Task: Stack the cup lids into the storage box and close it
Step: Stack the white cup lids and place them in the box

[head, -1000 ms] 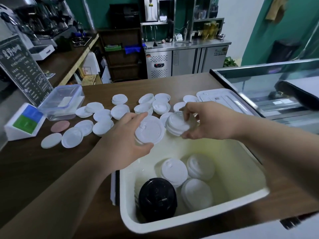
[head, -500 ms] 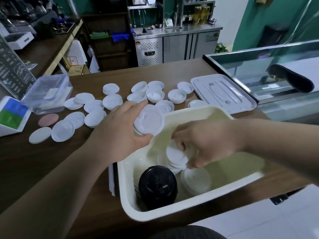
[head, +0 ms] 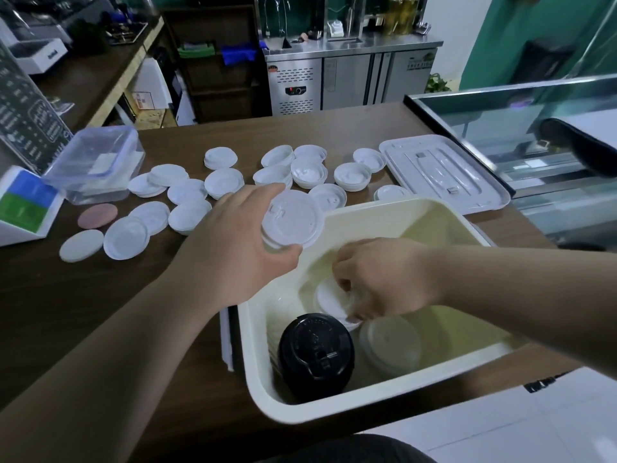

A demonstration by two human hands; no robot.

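Right hand has dropped into storage box, lower centre, pinching white lid stack | left hand grips second stack over box's upper-left rim | risk: an off-centre release could topple the stack against black lid

Nothing was legible: the white lettering on the black menu board at the left edge of the counter, the logo on the white machine and the embossing on the black lid were too blurred.
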